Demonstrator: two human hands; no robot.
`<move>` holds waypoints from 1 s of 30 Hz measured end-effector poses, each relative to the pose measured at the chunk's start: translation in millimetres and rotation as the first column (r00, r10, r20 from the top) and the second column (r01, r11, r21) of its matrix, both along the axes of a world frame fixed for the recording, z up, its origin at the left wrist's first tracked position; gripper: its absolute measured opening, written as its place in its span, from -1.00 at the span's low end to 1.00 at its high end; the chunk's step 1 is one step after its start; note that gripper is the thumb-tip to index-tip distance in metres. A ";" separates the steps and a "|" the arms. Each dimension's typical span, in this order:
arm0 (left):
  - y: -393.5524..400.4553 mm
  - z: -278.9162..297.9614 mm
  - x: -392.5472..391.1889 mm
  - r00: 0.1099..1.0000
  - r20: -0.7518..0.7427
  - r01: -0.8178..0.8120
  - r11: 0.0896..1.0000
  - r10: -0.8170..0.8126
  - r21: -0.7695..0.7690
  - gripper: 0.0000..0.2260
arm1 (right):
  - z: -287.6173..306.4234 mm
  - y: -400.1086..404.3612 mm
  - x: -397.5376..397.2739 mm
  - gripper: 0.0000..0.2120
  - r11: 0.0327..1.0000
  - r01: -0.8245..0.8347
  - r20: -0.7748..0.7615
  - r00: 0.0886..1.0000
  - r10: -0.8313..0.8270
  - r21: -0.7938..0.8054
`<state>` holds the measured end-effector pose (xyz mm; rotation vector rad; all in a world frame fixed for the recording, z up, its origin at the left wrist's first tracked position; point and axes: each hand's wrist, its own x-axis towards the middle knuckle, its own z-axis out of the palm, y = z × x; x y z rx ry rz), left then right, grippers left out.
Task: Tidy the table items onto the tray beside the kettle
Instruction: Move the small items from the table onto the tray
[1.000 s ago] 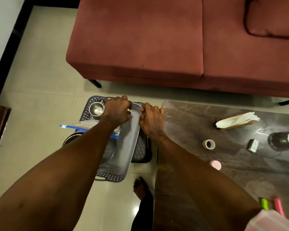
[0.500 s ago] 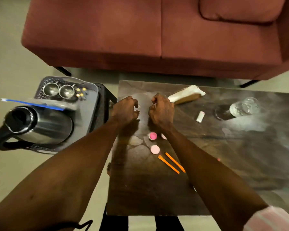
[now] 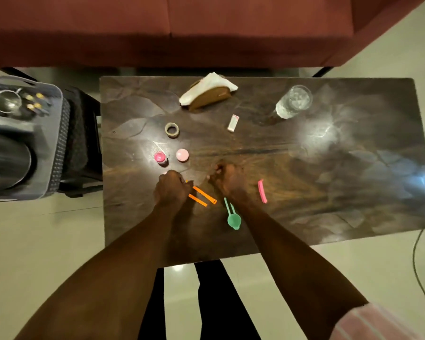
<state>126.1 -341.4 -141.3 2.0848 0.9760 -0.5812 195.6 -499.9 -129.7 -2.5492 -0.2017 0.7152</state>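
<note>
My left hand hovers low over the dark table, fingers curled, covering the upper end of two orange sticks; whether it grips them is hidden. My right hand is a loose fist just right of the sticks, with nothing visible in it. A green scoop lies beside my right wrist and a pink clip to its right. Two pink pots and a tape roll sit farther back. The grey tray with the steel kettle stands left of the table.
A napkin holder, a small white packet and a drinking glass stand along the table's far side. Steel cups sit at the tray's back. A red sofa runs behind. A cable trails on the floor at right.
Both hands left the tray and moved right over the table, then drew back toward the near edge by the orange sticks. The view swung right, away from the tray.
</note>
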 end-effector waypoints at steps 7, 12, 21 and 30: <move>-15.7 -29.7 -32.8 0.883 -0.208 -0.455 0.877 0.421 -0.154 -0.52 | -19.2 11.1 -29.8 -0.68 0.996 -0.092 -0.119 0.989 0.094 0.021; -18.3 -55.3 -28.1 0.798 -0.276 -0.596 0.770 0.536 -0.229 -0.60 | -36.6 15.3 -31.5 -0.85 0.980 -0.183 -0.066 0.982 0.179 -0.073; -28.9 -56.4 -21.0 0.781 -0.164 -0.624 0.765 0.603 -0.158 -0.79 | -43.8 18.5 -32.9 -0.82 0.990 -0.124 -0.134 0.984 0.115 -0.061; -38.0 -36.1 -11.5 0.851 -0.122 -0.519 0.853 0.510 -0.052 -0.66 | -37.4 27.4 -28.6 -0.90 0.988 0.153 -0.097 0.984 -0.149 0.033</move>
